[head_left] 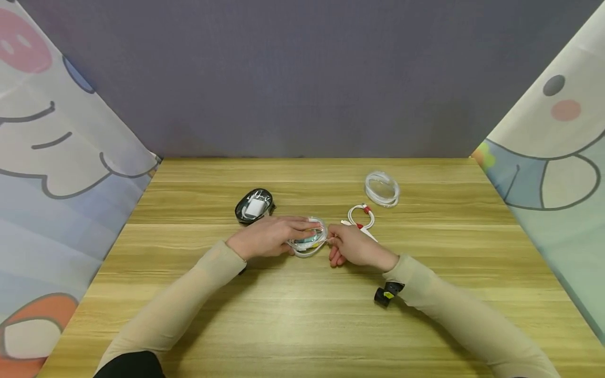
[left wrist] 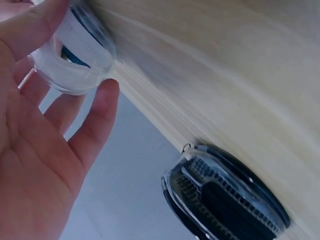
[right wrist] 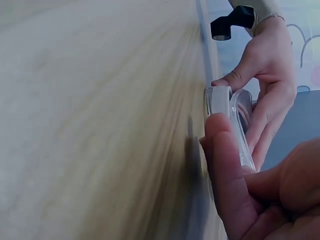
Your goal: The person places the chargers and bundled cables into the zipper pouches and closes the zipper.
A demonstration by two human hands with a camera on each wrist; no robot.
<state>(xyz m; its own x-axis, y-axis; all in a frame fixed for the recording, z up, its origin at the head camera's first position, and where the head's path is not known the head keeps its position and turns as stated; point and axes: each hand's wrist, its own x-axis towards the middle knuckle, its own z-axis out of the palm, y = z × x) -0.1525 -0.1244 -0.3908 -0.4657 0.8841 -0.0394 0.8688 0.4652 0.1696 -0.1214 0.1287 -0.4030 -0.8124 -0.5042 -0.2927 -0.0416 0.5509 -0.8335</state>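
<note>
A round clear plastic case (head_left: 307,254) with a whitish rim is between my two hands at the middle of the table. Teal and yellow bits show through its top. My left hand (head_left: 271,236) grips it from the left, fingers over the top and thumb at the near side. In the left wrist view the fingers curve round the clear case (left wrist: 75,77). My right hand (head_left: 354,247) pinches the case's right edge between thumb and curled forefinger; the exact bit pinched is hidden. From the right wrist, the case (right wrist: 219,100) appears edge-on.
Behind my left hand sits a black oval case (head_left: 242,206) with a clear lid and a white charger inside. A coiled white cable (head_left: 350,214) with red ties lies beyond my right hand. Farther back right is another round clear case (head_left: 382,200) on the wooden table (head_left: 302,325).
</note>
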